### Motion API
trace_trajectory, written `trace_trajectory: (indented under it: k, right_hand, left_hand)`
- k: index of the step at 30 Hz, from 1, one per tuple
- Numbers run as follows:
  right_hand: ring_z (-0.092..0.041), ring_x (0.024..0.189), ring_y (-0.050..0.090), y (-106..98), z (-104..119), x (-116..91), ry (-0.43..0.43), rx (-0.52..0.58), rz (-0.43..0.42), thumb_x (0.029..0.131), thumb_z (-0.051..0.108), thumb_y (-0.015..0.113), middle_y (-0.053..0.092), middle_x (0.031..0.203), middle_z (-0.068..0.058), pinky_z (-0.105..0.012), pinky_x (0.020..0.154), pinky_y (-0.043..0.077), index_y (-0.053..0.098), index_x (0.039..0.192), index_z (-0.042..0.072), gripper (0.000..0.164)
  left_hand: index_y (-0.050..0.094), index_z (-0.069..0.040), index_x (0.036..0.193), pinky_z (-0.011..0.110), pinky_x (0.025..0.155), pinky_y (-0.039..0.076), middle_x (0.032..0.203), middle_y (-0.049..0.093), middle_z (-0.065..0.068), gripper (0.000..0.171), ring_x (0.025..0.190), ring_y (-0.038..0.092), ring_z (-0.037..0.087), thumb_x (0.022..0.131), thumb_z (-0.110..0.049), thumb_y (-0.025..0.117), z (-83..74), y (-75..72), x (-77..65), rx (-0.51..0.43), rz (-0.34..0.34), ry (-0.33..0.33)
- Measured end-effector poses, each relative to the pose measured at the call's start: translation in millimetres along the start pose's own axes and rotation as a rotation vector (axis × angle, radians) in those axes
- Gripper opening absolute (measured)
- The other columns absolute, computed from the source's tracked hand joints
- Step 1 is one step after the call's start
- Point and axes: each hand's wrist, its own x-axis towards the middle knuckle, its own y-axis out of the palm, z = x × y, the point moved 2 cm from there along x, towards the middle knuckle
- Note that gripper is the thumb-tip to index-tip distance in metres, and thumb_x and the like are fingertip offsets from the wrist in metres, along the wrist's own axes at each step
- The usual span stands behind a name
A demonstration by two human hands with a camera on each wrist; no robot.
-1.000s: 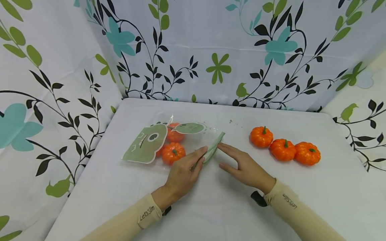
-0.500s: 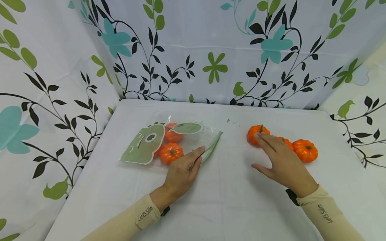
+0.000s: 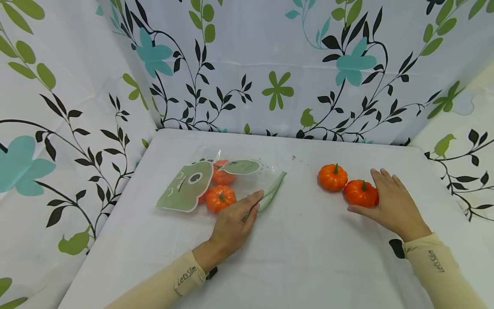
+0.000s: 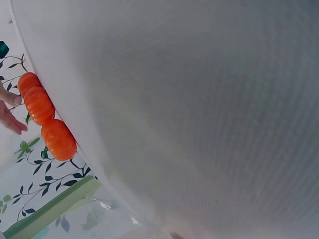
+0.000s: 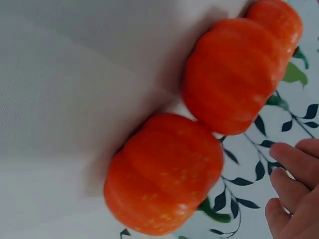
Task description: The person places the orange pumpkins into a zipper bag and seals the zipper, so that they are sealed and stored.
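Observation:
A clear zip bag (image 3: 185,186) with a green cartoon print lies on the left half of the table, with several small orange pumpkins (image 3: 221,198) inside. My left hand (image 3: 233,225) pinches its green zip edge (image 3: 275,189) between thumb and fingers. To the right, a pumpkin (image 3: 332,177) and a middle pumpkin (image 3: 359,194) stand in a row. My right hand (image 3: 397,206) reaches over the third pumpkin (image 5: 164,174), nearly hiding it in the head view. In the right wrist view its spread fingers (image 5: 296,162) are apart from that pumpkin.
The white table (image 3: 285,249) ends at a patterned curtain (image 3: 247,64) at the back and sides. Small dark specks (image 3: 295,158) mark the cloth behind the bag's opening.
My right hand has left the bag's edge and moved right, passing over the row of pumpkins to the rightmost one. The left hand stays on the bag.

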Motion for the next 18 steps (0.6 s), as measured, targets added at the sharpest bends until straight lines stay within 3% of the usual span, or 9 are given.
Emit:
trace_trajectory:
  k: [6, 18]
  right_hand:
    - [-0.055, 0.144, 0.02, 7.8, -12.5, 0.6, 0.021, -0.005, 0.064, 0.076, 0.075, 0.072, 0.037, 0.146, -0.041, -0.057, 0.121, -0.003, 0.034, 0.148, -0.015, 0.121]
    - [-0.057, 0.14, 0.023, 17.2, -21.1, 2.4, 0.037, -0.017, 0.118, 0.075, 0.076, 0.072, 0.04, 0.143, -0.042, -0.061, 0.12, -0.005, 0.037, 0.146, -0.016, 0.121]
  left_hand:
    - [0.066, -0.001, 0.132, 0.032, 0.095, 0.053, 0.128, 0.069, 0.01, 0.039, 0.116, 0.066, 0.022, 0.094, -0.004, 0.071, -0.1, 0.6, 0.0, 0.0, 0.002, 0.007]
    - [0.065, -0.001, 0.132, 0.032, 0.095, 0.053, 0.128, 0.068, 0.009, 0.038, 0.116, 0.066, 0.021, 0.095, -0.003, 0.07, 0.9, 1.6, 0.3, 0.001, -0.004, 0.011]
